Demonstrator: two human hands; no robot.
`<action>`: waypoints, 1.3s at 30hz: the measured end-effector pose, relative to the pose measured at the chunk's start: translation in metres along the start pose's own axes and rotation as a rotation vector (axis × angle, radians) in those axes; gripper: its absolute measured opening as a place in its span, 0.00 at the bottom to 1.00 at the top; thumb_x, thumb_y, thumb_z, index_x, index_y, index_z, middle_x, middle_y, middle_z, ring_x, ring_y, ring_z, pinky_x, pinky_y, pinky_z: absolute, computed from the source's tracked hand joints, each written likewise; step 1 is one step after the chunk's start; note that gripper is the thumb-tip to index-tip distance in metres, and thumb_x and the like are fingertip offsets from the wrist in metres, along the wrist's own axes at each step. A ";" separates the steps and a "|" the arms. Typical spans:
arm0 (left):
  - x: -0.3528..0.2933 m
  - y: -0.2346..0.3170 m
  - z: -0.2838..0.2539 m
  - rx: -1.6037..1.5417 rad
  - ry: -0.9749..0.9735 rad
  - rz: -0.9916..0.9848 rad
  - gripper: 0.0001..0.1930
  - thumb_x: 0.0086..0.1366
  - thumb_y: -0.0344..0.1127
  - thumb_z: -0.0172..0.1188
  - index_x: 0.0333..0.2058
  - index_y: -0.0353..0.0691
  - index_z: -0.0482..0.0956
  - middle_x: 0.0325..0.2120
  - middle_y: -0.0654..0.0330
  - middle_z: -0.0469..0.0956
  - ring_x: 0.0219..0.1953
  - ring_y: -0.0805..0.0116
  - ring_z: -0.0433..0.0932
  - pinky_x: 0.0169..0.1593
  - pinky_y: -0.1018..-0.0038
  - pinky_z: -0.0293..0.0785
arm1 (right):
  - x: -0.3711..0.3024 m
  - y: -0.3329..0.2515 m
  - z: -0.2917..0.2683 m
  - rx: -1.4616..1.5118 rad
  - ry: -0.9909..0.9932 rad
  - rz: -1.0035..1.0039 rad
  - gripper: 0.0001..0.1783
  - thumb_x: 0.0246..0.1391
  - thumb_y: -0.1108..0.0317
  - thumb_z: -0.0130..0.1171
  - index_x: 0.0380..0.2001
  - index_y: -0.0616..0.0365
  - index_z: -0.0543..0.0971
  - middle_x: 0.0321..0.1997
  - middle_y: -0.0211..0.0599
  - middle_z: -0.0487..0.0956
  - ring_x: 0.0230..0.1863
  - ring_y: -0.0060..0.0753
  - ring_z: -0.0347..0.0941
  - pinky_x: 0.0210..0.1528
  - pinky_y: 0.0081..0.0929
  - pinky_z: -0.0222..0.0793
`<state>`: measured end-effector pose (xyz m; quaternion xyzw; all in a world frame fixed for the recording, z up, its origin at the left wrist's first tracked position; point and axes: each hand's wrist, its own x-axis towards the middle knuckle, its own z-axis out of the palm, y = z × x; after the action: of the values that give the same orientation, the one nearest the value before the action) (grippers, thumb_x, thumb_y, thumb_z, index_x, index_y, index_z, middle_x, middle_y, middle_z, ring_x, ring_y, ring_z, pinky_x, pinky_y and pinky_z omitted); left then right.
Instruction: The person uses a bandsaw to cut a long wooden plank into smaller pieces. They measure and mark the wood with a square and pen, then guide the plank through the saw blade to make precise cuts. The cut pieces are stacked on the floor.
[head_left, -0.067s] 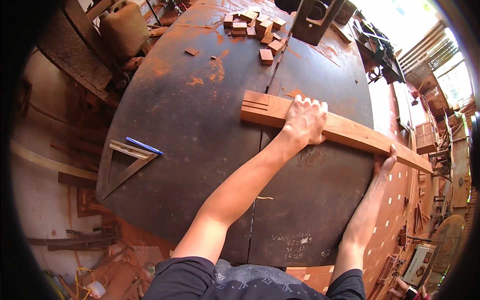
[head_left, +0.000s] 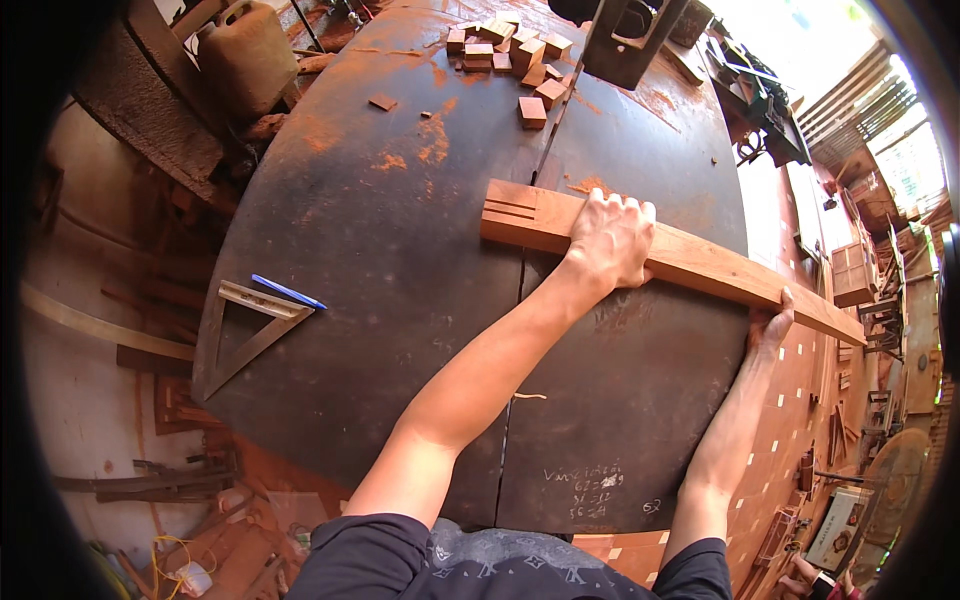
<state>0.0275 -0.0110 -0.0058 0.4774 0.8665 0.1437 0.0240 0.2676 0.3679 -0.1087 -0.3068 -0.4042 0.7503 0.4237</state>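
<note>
A long squared wooden beam [head_left: 710, 267] lies slantwise across the dark table [head_left: 390, 300], its left end over the slot and its right end jutting past the table's edge. Dark grooves are cut into its left end. My left hand [head_left: 612, 238] is wrapped over the beam from above, fingers on the far side. Farther right, my right hand [head_left: 772, 322] grips the beam near the table edge, thumb on top; its other fingers are hidden beneath. Beyond the beam, a narrow blade [head_left: 557, 125] seems to stand in the slot, below a dark metal guard [head_left: 632, 40].
Several small wood blocks [head_left: 515, 50] lie heaped at the far side beside the slot, amid orange sawdust [head_left: 435, 140]. On the left sit a triangular square [head_left: 250, 345] and a blue pen [head_left: 288, 291]. A plastic jerrycan [head_left: 248, 60] stands beyond the table's left edge.
</note>
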 end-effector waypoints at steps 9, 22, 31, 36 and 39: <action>0.009 -0.007 -0.001 0.007 0.010 0.003 0.34 0.55 0.59 0.78 0.52 0.42 0.79 0.46 0.54 0.85 0.54 0.55 0.84 0.62 0.55 0.72 | 0.015 0.002 -0.002 0.006 -0.012 -0.030 0.20 0.69 0.58 0.63 0.58 0.55 0.79 0.56 0.34 0.85 0.55 0.33 0.83 0.55 0.35 0.82; 0.012 -0.008 -0.002 0.000 0.022 -0.001 0.33 0.56 0.58 0.79 0.51 0.42 0.79 0.46 0.54 0.85 0.53 0.55 0.84 0.61 0.57 0.72 | 0.017 -0.003 -0.001 -0.008 -0.074 -0.013 0.24 0.71 0.58 0.60 0.64 0.57 0.74 0.63 0.41 0.82 0.63 0.39 0.80 0.62 0.40 0.81; 0.014 -0.009 0.000 -0.003 0.024 0.004 0.33 0.56 0.58 0.79 0.50 0.42 0.80 0.45 0.54 0.85 0.52 0.56 0.85 0.61 0.57 0.72 | 0.013 -0.003 0.006 -0.016 -0.058 0.005 0.25 0.71 0.58 0.60 0.65 0.59 0.74 0.64 0.44 0.82 0.64 0.41 0.80 0.64 0.42 0.79; 0.015 -0.008 0.000 0.007 0.015 -0.002 0.32 0.56 0.58 0.79 0.51 0.42 0.80 0.45 0.54 0.85 0.52 0.57 0.85 0.60 0.58 0.72 | 0.013 -0.004 0.004 -0.024 -0.054 -0.021 0.26 0.71 0.59 0.60 0.65 0.60 0.73 0.64 0.43 0.82 0.64 0.42 0.79 0.65 0.43 0.78; 0.015 -0.009 0.000 0.009 0.016 -0.002 0.33 0.56 0.58 0.79 0.51 0.42 0.80 0.45 0.54 0.85 0.52 0.57 0.85 0.60 0.58 0.72 | 0.013 -0.004 0.005 -0.025 -0.060 -0.010 0.26 0.71 0.59 0.60 0.65 0.60 0.73 0.63 0.43 0.82 0.64 0.41 0.79 0.65 0.44 0.78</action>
<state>0.0122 -0.0033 -0.0068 0.4755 0.8678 0.1435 0.0152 0.2592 0.3783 -0.1044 -0.2875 -0.4277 0.7518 0.4114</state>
